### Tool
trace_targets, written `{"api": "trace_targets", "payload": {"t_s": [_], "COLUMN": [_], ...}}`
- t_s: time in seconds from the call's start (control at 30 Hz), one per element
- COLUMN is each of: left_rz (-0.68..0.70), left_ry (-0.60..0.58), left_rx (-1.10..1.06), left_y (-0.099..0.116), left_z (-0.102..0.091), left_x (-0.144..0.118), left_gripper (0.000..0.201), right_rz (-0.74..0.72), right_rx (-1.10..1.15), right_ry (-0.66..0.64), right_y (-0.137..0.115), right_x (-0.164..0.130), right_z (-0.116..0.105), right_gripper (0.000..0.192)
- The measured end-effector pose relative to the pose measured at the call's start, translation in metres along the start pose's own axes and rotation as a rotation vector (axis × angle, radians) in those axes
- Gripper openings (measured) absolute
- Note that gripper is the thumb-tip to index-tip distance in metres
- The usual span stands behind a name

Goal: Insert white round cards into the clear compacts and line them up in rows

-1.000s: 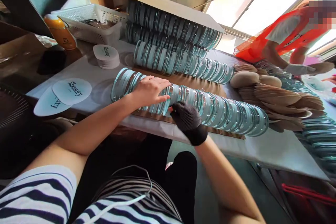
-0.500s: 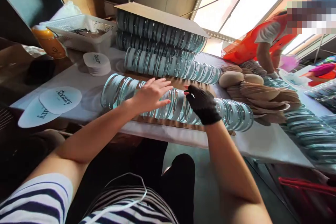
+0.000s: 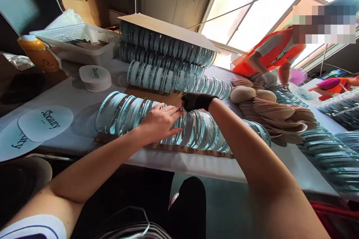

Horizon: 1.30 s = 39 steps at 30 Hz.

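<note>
Here, nearest at six o'clock, a dark-clothed knee [image 3: 193, 198] below the white-covered table [image 3: 168, 160]. Just past the table's edge, a brown cardboard strip [image 3: 193, 150] under the front row of clear rings [image 3: 193, 130], packed one against the next. Long axis crosswise to the body, from about nine o'clock to between three and four, with both hands near its middle. On the near side of that axis, the bare left hand [image 3: 161, 123], laid palm down over the tops of the rings, fingers loosely spread and thumb apart. From there towards two o'clock, the black-gloved right hand [image 3: 194, 102], at the row's far edge, with its forearm slanting across the row's four-o'clock end. Right fingers curled; whether pinching a ring, impossible to tell. Nearer to the row's body, then, the left. Around nine o'clock, overlapping oval printed cards [image 3: 46, 123]; towards ten, a stack of white cards [image 3: 95, 80]. At three, tan cupped pieces [image 3: 275, 112], just beyond the row's end. Farther off, towards twelve, a second row of rings [image 3: 176, 79], roughly parallel, and behind it more rings beneath a cardboard sheet [image 3: 168, 30]. At ten, a white basket [image 3: 92, 58]; farthest, at two, a co-worker in an orange vest [image 3: 276, 54].
</note>
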State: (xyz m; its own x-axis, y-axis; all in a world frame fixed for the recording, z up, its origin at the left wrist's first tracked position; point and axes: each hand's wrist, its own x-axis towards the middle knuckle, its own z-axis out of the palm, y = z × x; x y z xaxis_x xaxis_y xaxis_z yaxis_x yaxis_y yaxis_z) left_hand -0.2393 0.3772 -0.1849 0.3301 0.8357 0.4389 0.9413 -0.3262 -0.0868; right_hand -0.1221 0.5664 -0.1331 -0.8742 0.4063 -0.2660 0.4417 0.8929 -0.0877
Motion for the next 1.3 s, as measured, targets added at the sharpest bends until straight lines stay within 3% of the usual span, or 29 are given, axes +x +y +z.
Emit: {"api": "trace_targets", "payload": {"t_s": [0.33,0.47,0.57,0.77,0.87,0.97,1.1,1.2,1.23,1.3], "left_rz": [-0.023,-0.042,-0.043,-0.087,-0.095,-0.086,-0.073,-0.063,-0.059,-0.047], "left_ry": [-0.002,-0.025,-0.034,-0.035,-0.036,-0.032,-0.036,-0.046,-0.057,-0.081], "left_rx": [-0.008,0.014,0.028,-0.007,-0.020,-0.026,-0.013,0.008,0.013,0.019], "left_y": [0.002,0.003,0.004,0.006,0.006,0.005,0.005,0.004,0.003,0.002], "left_z": [0.003,0.002,0.000,-0.001,-0.001,0.000,0.000,-0.002,-0.003,-0.004], "left_x": [-0.001,-0.001,-0.001,0.000,0.001,0.002,0.001,0.000,-0.001,-0.001], "left_gripper": [0.055,0.055,0.055,0.053,0.054,0.056,0.063,0.074,0.075,0.076], "right_rz": [-0.021,-0.007,0.004,0.013,0.022,0.067,0.064,0.083,0.122,0.315], "right_rx": [0.037,0.024,0.018,0.056,0.109,0.006,-0.089,-0.065,-0.052,-0.022], "right_ry": [0.107,0.168,0.231,0.392,0.566,0.691,0.840,0.927,1.004,1.276], "right_y": [0.011,0.003,-0.005,-0.010,-0.027,-0.063,-0.101,-0.089,-0.075,-0.034], "right_x": [-0.008,-0.016,-0.017,-0.044,-0.080,-0.109,-0.119,-0.130,-0.139,-0.165], "right_z": [0.014,0.010,0.010,0.019,0.050,0.111,0.194,0.217,0.216,0.207], "right_gripper": [0.013,0.033,0.036,0.020,0.021,0.021,0.023,0.021,0.020,0.024]}}
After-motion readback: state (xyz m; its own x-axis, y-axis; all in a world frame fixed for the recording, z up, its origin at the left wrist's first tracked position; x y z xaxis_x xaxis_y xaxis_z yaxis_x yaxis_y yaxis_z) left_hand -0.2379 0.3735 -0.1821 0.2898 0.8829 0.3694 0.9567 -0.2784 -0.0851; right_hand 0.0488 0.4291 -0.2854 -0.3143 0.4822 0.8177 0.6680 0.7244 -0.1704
